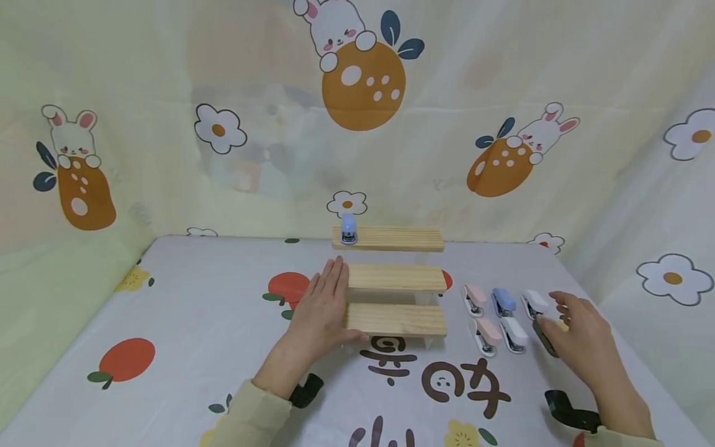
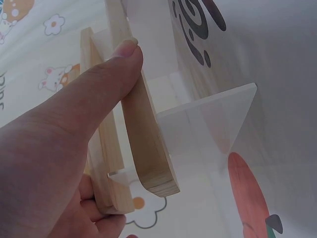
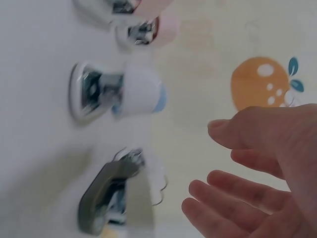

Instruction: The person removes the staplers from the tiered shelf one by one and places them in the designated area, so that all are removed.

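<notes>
My left hand [image 1: 321, 310] holds the left end of a three-tier wooden step rack [image 1: 396, 320]. Its thumb lies on the edge of the front board [image 2: 148, 134], and its fingers reach the second board's end. On the top tier stands a blue mini stapler [image 1: 349, 230]. Over a dark green stapler [image 1: 546, 338] hovers my right hand [image 1: 581, 338], thumb and loosely bent fingers apart with nothing between them. Left of that hand are pink staplers [image 1: 487, 332], a blue stapler [image 1: 504, 300] and white staplers [image 1: 514, 334] in two rows.
Clear supports [image 2: 213, 119] carry the rack's boards. A printed cloth [image 1: 184, 347] covers the table, and patterned curtains [image 1: 268, 167] rise behind it and at both sides. Black straps [image 1: 570, 411] show near the wrists.
</notes>
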`<move>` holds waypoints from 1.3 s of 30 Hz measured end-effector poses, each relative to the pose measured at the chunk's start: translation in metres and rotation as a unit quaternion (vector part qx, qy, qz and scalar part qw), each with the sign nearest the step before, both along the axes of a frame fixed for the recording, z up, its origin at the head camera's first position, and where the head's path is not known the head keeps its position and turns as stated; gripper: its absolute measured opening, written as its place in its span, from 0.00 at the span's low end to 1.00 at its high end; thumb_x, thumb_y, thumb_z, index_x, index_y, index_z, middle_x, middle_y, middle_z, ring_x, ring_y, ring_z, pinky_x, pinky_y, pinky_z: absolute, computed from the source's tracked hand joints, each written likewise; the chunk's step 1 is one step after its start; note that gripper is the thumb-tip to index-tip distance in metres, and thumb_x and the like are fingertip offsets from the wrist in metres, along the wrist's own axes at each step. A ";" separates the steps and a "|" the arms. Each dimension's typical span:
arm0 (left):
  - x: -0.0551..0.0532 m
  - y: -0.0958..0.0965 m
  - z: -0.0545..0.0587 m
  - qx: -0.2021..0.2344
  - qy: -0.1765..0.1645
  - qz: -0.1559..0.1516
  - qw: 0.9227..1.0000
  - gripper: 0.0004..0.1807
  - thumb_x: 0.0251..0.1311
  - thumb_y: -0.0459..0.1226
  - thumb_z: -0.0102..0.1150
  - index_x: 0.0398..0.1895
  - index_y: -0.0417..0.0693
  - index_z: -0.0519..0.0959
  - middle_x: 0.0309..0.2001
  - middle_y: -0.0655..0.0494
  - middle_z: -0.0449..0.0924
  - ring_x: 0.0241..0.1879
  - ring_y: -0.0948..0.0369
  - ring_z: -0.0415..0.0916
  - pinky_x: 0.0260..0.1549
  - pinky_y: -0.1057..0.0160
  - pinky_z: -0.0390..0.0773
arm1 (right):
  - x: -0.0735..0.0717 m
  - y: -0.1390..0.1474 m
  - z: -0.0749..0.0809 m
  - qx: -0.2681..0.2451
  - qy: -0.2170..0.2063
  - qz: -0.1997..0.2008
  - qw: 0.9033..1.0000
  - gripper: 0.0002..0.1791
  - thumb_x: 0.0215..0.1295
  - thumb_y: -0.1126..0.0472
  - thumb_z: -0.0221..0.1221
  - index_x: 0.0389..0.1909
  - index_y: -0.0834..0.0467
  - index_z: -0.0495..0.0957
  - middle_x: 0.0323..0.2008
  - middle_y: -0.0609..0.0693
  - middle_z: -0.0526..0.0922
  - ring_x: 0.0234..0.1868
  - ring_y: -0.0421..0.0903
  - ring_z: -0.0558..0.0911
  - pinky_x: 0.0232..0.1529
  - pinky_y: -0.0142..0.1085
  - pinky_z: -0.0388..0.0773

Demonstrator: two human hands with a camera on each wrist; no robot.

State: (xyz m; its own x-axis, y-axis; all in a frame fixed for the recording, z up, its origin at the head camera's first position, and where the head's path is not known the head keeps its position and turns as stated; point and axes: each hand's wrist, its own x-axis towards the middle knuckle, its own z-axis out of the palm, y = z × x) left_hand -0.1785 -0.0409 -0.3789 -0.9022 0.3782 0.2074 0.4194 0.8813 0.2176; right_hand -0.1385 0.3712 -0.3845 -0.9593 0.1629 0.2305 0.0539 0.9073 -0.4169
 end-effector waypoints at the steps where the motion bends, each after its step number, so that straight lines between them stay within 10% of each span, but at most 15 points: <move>1: 0.000 0.000 0.000 0.001 -0.002 -0.001 1.000 0.72 0.36 0.61 0.79 0.78 0.35 0.47 0.80 0.43 0.45 0.79 0.48 0.44 0.77 0.48 0.53 | 0.000 -0.002 0.002 -0.002 0.005 0.003 1.000 0.30 0.63 0.63 0.61 0.63 0.71 0.66 0.57 0.77 0.67 0.53 0.74 0.74 0.46 0.65 0.78; 39: 0.000 0.001 0.002 -0.005 -0.006 0.004 1.000 0.73 0.35 0.62 0.78 0.78 0.36 0.47 0.80 0.43 0.45 0.79 0.48 0.44 0.76 0.48 0.54 | -0.035 -0.120 0.073 -0.004 0.148 0.157 0.976 0.25 0.61 0.69 0.65 0.59 0.66 0.73 0.58 0.65 0.74 0.53 0.63 0.77 0.49 0.60 0.81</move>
